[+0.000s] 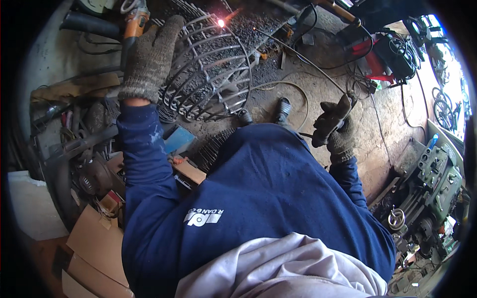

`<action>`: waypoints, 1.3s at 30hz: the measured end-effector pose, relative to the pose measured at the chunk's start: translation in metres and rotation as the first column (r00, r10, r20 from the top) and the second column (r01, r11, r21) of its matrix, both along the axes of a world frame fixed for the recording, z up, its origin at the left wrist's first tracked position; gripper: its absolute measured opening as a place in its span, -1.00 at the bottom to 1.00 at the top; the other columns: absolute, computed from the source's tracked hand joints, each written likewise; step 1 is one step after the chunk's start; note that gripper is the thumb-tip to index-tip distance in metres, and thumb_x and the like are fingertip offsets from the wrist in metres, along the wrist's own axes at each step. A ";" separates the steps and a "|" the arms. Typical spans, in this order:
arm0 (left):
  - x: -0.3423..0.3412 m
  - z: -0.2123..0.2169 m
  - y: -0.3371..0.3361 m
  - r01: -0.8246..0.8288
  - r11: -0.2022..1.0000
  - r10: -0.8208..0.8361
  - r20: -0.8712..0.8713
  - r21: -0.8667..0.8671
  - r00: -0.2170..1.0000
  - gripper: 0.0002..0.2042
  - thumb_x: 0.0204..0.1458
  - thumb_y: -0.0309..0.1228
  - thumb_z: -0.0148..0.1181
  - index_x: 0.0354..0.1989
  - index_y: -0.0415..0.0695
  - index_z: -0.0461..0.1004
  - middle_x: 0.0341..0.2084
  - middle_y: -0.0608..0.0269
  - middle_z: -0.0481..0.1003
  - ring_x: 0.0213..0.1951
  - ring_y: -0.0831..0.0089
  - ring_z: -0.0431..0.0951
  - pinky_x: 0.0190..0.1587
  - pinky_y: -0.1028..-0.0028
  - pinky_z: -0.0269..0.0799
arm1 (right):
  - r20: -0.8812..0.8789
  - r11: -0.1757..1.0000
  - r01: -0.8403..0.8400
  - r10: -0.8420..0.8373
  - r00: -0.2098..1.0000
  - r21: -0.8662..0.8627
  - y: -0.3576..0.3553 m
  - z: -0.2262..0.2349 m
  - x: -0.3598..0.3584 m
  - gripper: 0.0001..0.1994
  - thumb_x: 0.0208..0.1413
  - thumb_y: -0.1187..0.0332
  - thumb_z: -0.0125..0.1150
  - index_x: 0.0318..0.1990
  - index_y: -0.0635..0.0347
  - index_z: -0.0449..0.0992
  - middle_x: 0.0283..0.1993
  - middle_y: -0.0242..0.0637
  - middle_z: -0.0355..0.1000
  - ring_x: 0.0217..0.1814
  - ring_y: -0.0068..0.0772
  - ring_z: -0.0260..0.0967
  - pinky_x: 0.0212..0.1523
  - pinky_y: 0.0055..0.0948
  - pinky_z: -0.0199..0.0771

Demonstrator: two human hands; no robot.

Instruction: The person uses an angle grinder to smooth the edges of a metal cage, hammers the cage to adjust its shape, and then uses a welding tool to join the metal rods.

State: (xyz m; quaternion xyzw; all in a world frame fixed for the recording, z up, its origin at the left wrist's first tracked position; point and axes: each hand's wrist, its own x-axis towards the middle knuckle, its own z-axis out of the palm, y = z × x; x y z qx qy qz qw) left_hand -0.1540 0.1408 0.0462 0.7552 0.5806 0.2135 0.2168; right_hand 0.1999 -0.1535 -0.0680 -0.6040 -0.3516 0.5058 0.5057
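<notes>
My left hand, in a grey knitted glove, reaches to the upper left with its fingers stretched out. Its fingertips are beside the curved bars of a round metal frame; whether they touch is unclear. An orange angle grinder lies next to this hand, partly covered by the glove. On the frame's far side a small spot glows bright red-white. At the right, my gloved right hand is closed around a welding electrode holder. From it a thin welding rod points up and left, its tip glowing orange, apart from the frame.
Cables trail over the concrete floor. A red and black machine stands at the far right, and a green lathe-like machine at the near right. Cardboard boxes and metal scrap crowd the left. My feet are beside the frame.
</notes>
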 end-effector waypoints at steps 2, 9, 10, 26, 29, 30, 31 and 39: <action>0.011 0.022 -0.003 -0.026 0.998 0.023 -0.053 -0.049 0.998 -0.53 0.23 0.08 0.05 -0.29 -0.10 0.63 -0.48 0.12 0.58 -0.32 0.16 0.60 -0.14 0.23 0.47 | -0.055 0.998 0.035 -0.032 0.998 0.050 -0.004 -0.002 -0.004 -0.45 0.05 0.27 0.42 0.17 0.29 0.40 -0.18 -0.31 0.55 -0.18 -0.46 0.54 -0.13 -0.40 0.57; 0.012 0.043 0.020 0.614 0.658 -0.351 -0.544 0.436 0.762 -0.66 0.19 -0.46 0.04 0.14 0.10 0.46 -0.25 0.16 0.57 -0.24 0.13 0.59 -0.17 0.21 0.51 | -0.094 0.987 0.159 -0.157 0.983 0.018 -0.018 -0.025 -0.012 -0.33 0.03 0.31 0.45 0.28 0.25 0.30 0.08 -0.19 0.51 -0.08 -0.46 0.52 -0.05 -0.41 0.55; 0.013 0.046 0.024 0.616 0.636 -0.345 -0.543 0.464 0.765 -0.66 0.19 -0.45 0.04 0.14 0.11 0.46 -0.26 0.16 0.57 -0.25 0.14 0.59 -0.17 0.21 0.51 | -0.078 0.983 0.184 -0.182 0.980 0.012 -0.021 -0.028 -0.013 -0.32 0.03 0.31 0.46 0.30 0.24 0.29 0.10 -0.18 0.50 -0.06 -0.46 0.51 -0.03 -0.41 0.54; 0.070 0.036 0.071 0.439 0.842 -0.320 -0.364 0.315 0.875 -0.53 0.21 0.12 0.03 -0.34 -0.06 0.59 -0.41 -0.01 0.57 -0.26 -0.07 0.56 -0.20 0.09 0.44 | 0.138 0.881 0.435 -0.414 0.899 -0.186 -0.076 -0.087 0.009 -0.62 0.13 0.42 0.28 0.12 0.18 0.42 -0.09 -0.29 0.54 -0.13 -0.46 0.51 -0.14 -0.43 0.54; 0.073 0.008 0.099 0.390 0.873 -0.266 -0.384 0.293 0.884 -0.50 0.17 0.18 0.03 -0.33 -0.05 0.59 -0.38 -0.02 0.59 -0.22 -0.09 0.58 -0.14 0.06 0.45 | 0.248 0.849 0.432 -0.367 0.897 -0.305 -0.064 -0.097 0.027 -0.67 0.10 0.45 0.25 0.04 0.18 0.45 -0.19 -0.31 0.52 -0.23 -0.49 0.50 -0.25 -0.43 0.54; 0.071 -0.004 0.112 0.351 0.889 -0.231 -0.376 0.293 0.898 -0.49 0.16 0.19 0.03 -0.32 -0.04 0.60 -0.38 -0.02 0.59 -0.22 -0.08 0.59 -0.13 0.06 0.45 | 0.236 0.838 0.432 -0.369 0.899 -0.335 -0.064 -0.114 0.036 -0.68 0.10 0.44 0.26 0.04 0.18 0.46 -0.20 -0.32 0.52 -0.24 -0.49 0.50 -0.26 -0.43 0.54; 0.074 -0.013 0.119 0.366 0.881 -0.241 -0.381 0.301 0.893 -0.48 0.15 0.21 0.02 -0.32 -0.03 0.60 -0.37 -0.03 0.60 -0.21 -0.08 0.59 -0.11 0.06 0.45 | 0.229 0.822 0.438 -0.377 0.898 -0.363 -0.065 -0.132 0.044 -0.68 0.10 0.43 0.26 0.03 0.18 0.46 -0.21 -0.32 0.52 -0.24 -0.49 0.50 -0.26 -0.43 0.54; 0.114 -0.021 0.112 0.337 0.916 -0.207 -0.459 0.221 0.864 -0.53 0.17 0.14 0.01 -0.35 -0.04 0.55 -0.39 0.01 0.55 -0.23 -0.08 0.55 -0.19 0.02 0.42 | 0.246 0.799 0.372 -0.286 0.926 -0.473 -0.050 -0.175 0.084 -0.67 0.17 0.31 0.19 0.06 0.22 0.47 -0.31 -0.30 0.53 -0.38 -0.47 0.49 -0.40 -0.44 0.51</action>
